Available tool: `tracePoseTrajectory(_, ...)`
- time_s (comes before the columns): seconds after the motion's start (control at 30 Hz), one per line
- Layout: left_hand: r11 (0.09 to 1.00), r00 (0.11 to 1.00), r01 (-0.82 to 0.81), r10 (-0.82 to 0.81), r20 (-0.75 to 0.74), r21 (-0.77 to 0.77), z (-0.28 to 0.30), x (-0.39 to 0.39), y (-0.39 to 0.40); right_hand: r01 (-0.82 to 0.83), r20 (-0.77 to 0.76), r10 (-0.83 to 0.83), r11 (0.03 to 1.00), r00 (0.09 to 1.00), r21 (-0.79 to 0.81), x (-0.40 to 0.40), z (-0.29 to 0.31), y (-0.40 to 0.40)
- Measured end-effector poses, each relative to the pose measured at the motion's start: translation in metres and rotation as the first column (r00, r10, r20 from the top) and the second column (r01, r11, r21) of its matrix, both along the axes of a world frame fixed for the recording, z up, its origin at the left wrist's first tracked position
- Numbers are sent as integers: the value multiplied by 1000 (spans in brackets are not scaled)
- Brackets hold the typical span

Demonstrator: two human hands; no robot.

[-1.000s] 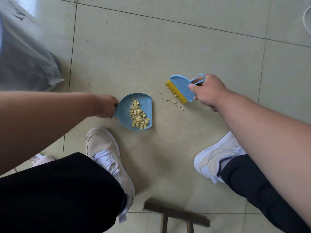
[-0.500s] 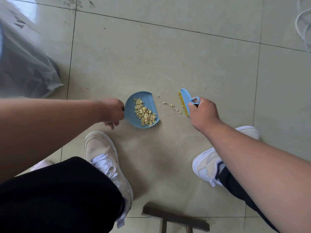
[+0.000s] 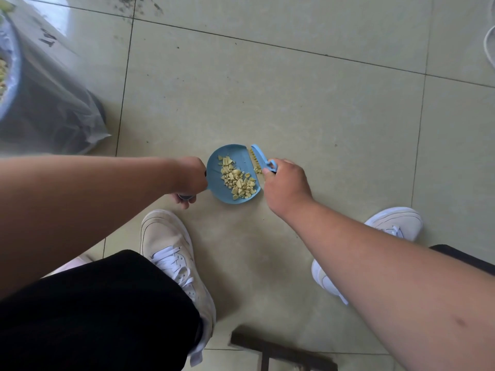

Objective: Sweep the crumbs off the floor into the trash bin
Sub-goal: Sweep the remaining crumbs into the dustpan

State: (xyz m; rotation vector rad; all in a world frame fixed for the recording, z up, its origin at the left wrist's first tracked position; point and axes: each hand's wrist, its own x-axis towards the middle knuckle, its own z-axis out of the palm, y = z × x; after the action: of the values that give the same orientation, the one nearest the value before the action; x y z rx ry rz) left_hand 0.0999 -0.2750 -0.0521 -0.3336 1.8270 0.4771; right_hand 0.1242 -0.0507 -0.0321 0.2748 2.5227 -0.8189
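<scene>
Main risk: you spill on the way to the trash bin point(image 3: 40, 103). The blue dustpan point(image 3: 242, 159) is loaded with a heap of yellow crumbs point(image 3: 238, 180) sitting close to its open right lip, so tipping that lip down as you lift would likely dump them back on the tile floor point(image 3: 267, 97). Keep the lip up.

Second risk: your hand brush point(image 3: 259, 156) is pressed right at the pan's lip, yellow bristles on the edge. A hard flick could push the light pan left or shoot bits over the far rim. A few small crumbs look caught at the bristles by the lip; can't tell if they're in the pan or on the floor yet.

Third: the bin is at far left, well apart from the pan, with its clear plastic liner point(image 3: 67, 121) draping down to the floor. Tip short of the rim and crumbs would land on the liner or the tile.

Hands: your left hand point(image 3: 187, 178) is clenched round the dustpan's handle at the pan's left side, the handle mostly hidden under the fingers. Your right hand point(image 3: 284, 186) is closed on the brush's looped blue handle, thumb tip up by the loop. Neither hand is free.

White sneaker point(image 3: 171, 253) sits just near of the pan; don't kick it.
</scene>
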Motion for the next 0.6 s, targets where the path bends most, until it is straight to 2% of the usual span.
tracePoseTrajectory(0.13,1000,1000,11,-11,-17,6,-5,2,-2,-213,-21,212,976,977,-37,13,3,-19)
tracePoseTrajectory(0.2,1000,999,13,-13,-32,25,-9,4,-5,-257,-45,255,964,966,-62,17,4,-23)
tracePoseTrajectory(0.43,998,995,43,-39,-92,37,-19,13,-23,-3,-164,3,1000,986,0,-12,18,22)
tracePoseTrajectory(0.6,998,988,48,-43,-148,30,-22,11,-31,46,-142,-27,990,989,132,-25,10,67)
